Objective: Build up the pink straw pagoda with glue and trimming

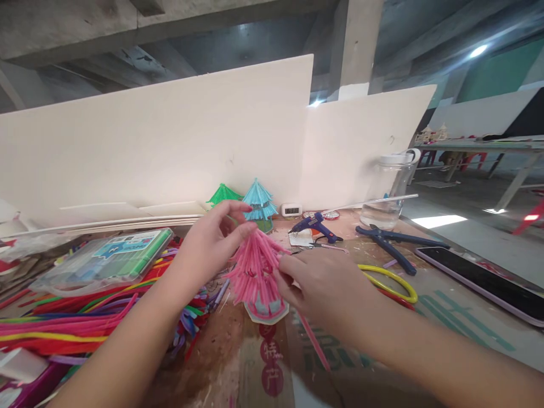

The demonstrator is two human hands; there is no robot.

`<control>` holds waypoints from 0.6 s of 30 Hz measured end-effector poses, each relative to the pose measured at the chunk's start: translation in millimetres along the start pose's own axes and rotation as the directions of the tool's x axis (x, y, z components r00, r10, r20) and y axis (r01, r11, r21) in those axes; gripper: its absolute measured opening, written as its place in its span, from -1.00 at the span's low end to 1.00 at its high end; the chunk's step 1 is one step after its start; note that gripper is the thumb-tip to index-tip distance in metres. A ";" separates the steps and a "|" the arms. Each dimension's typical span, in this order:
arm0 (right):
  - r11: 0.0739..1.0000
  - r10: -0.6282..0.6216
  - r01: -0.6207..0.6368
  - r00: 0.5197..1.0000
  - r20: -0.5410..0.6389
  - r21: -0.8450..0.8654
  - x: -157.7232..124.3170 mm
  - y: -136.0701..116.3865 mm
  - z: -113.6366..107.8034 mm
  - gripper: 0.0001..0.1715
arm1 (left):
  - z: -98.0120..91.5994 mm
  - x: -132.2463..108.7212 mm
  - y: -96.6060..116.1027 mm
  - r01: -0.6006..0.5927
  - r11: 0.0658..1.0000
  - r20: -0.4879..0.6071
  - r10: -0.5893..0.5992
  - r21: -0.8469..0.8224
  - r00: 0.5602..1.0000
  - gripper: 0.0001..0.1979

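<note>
On the desk (227,345), a pink tower (255,266) looks near-complete, left hand (227,224) spread, right hand (317,277) pinching a loose-looking stem (315,344).

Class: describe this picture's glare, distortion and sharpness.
Head view, upper right: the white ceiling lamp glares; head view, right: a bright patch whitens the grey floor, and the black rectangular phone looks stretched; head view, centre: strands on the pink fuzzy tower look soft.

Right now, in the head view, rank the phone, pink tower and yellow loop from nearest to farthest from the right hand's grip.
1. Pink tower, immediately left.
2. Yellow loop, to the right.
3. Phone, beyond the loop, far right.
</note>
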State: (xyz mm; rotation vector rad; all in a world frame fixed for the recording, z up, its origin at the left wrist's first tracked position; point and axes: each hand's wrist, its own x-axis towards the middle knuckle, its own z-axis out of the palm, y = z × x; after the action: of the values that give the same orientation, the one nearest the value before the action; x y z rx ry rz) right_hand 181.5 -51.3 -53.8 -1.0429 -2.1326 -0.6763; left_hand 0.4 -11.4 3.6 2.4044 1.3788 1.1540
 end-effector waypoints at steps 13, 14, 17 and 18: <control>0.996 -0.018 0.022 0.999 -0.051 0.088 9.2 17.6 -24.5 -0.48 | -5.7 -19.6 29.5 -0.091 0.964 0.039 0.104 -0.250 0.994 -0.74; 0.994 0.056 -0.058 0.998 0.026 0.095 10.8 26.7 -23.5 -0.46 | -9.0 -18.2 26.3 -0.076 0.959 -0.033 0.070 -0.273 0.997 -0.73; 0.941 0.319 -0.338 0.899 0.300 0.012 11.4 62.2 -7.0 -0.44 | -18.9 -12.0 16.3 -0.007 0.982 -0.133 -0.018 -0.188 0.991 -0.68; 0.906 0.406 -0.421 0.840 0.361 -0.040 9.3 74.8 3.2 -0.42 | -20.8 -9.4 13.1 0.011 0.993 -0.143 -0.028 -0.117 0.989 -0.67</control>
State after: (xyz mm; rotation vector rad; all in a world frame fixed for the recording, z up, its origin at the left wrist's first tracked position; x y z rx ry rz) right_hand 237.6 -3.6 -37.1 -1.6470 -2.0946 -0.2388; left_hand -7.4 -31.2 19.0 2.2619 1.3321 1.3877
